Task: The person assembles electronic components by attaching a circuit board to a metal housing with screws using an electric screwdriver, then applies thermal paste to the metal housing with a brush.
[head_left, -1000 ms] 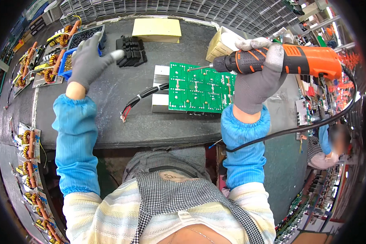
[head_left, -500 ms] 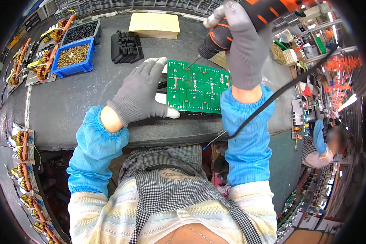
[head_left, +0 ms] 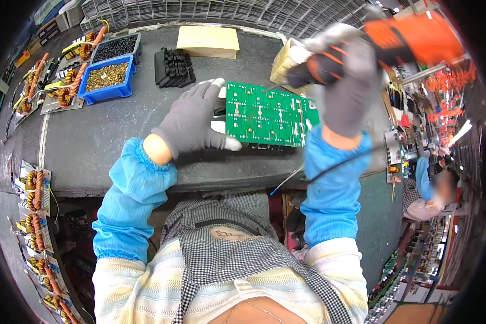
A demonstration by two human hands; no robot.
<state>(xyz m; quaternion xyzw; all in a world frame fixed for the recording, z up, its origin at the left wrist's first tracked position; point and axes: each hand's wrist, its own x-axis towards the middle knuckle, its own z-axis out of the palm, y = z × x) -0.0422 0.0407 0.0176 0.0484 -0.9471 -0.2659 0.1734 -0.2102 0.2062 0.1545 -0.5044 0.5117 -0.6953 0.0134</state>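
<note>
A green circuit board (head_left: 270, 114) lies on the dark bench near its front edge. My left hand (head_left: 194, 121), in a grey glove, rests flat against the board's left edge, fingers spread. In my right hand (head_left: 351, 86), also gloved, is an orange and black electric screwdriver (head_left: 378, 46), blurred, its tip pointing down-left toward the board's upper middle. A black cable (head_left: 329, 170) trails from the tool past my right sleeve.
A blue bin of brass screws (head_left: 107, 78) and a dark bin of black parts (head_left: 115, 47) stand at the back left. A stack of black parts (head_left: 174, 67), a tan box (head_left: 208, 40), copper coil assemblies (head_left: 35, 186) along the left. Another person (head_left: 434, 189) sits at right.
My left hand came back from the screw bin at the far left and settled on the board's left edge. My right hand swung the screwdriver up and over the board, tip downward.
</note>
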